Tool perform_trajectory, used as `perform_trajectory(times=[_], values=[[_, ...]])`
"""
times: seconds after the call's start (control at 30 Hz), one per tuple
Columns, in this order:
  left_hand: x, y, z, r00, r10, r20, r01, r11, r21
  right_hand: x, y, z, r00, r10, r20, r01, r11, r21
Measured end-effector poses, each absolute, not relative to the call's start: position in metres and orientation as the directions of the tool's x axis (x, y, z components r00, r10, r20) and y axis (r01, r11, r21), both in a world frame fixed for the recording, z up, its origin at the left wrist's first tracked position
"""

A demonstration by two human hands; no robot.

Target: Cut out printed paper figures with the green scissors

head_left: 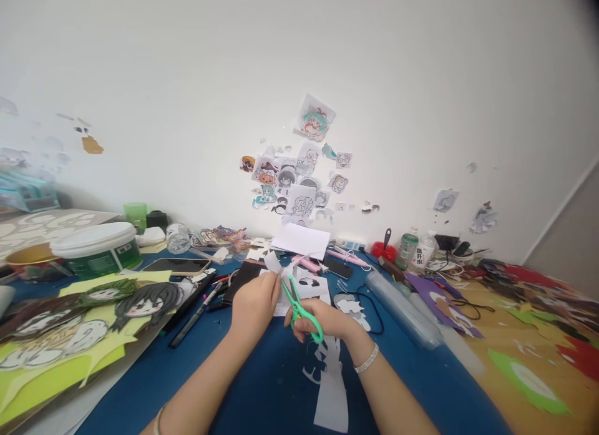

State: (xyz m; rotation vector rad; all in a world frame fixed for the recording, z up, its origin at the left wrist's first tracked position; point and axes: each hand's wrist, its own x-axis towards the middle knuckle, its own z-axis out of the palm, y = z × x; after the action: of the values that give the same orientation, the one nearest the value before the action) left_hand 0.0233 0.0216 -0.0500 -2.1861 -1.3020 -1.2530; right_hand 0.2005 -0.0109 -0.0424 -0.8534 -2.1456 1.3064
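Note:
My right hand (312,319) is closed around the green handles of a pair of scissors (319,335). Their blades point up and away, against the paper at my left hand. My left hand (256,298) is closed on a small piece of white paper (272,262), part of which sticks up above the fingers. Behind the scissors lies a white sheet with cut-out holes (312,285). Below my right hand, a long white paper scrap (333,385) rests on the blue mat (262,385). The exact cutting line is too small to make out.
To the left are a white-lidded tub (96,241), a phone (175,266), pens (196,313) and paper cut-outs on yellow sheets (107,360). A clear plastic roll (402,310), bottles (408,248) and coloured scraps (528,379) lie to the right. Drawings (314,120) hang on the wall.

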Motion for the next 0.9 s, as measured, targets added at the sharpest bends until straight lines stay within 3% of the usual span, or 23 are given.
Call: perform_trajectory(times=[0.07, 0.1, 0.2, 0.27, 0.37, 0.5, 0.63, 0.77, 0.9], values=[[0.023, 0.024, -0.05, 0.226, 0.578, 0.784, 0.843, -0.52, 0.14, 0.203, -0.01, -0.042, -0.702, 0.709, 0.066, 0.285, 0.365, -0.886], [0.023, 0.024, -0.05, 0.207, 0.622, 0.755, 0.841, -0.507, 0.187, 0.205, -0.009, -0.042, -0.702, 0.709, 0.058, 0.302, 0.37, -0.878], [0.024, 0.022, -0.047, 0.138, 0.779, 0.612, 0.754, -0.483, 0.445, 0.206, -0.008, -0.044, -0.7, 0.713, 0.043, 0.321, 0.369, -0.872], [0.024, 0.021, -0.045, 0.114, 0.825, 0.553, 0.687, -0.467, 0.556, 0.205, -0.008, -0.045, -0.705, 0.708, 0.035, 0.33, 0.372, -0.867], [0.022, 0.021, -0.042, 0.086, 0.803, 0.59, 0.726, -0.456, 0.515, 0.204, -0.008, -0.044, -0.746, 0.666, -0.014, 0.378, 0.407, -0.832], [0.013, 0.028, -0.042, 0.092, 0.729, 0.678, 0.864, -0.397, 0.31, 0.21, -0.01, -0.034, -0.843, 0.526, -0.115, 0.387, 0.443, -0.809], [0.008, 0.036, -0.044, 0.216, 0.692, 0.689, 0.876, -0.448, 0.175, 0.221, -0.012, -0.026, -0.904, 0.385, -0.188, 0.345, 0.394, -0.852], [0.013, 0.033, -0.041, 0.271, 0.76, 0.59, 0.797, -0.521, 0.305, 0.225, -0.012, -0.03, -0.84, 0.539, -0.067, 0.259, 0.289, -0.922], [0.021, 0.025, -0.038, 0.313, 0.814, 0.488, 0.657, -0.557, 0.507, 0.222, -0.01, -0.036, -0.739, 0.666, -0.098, 0.302, 0.198, -0.933]])
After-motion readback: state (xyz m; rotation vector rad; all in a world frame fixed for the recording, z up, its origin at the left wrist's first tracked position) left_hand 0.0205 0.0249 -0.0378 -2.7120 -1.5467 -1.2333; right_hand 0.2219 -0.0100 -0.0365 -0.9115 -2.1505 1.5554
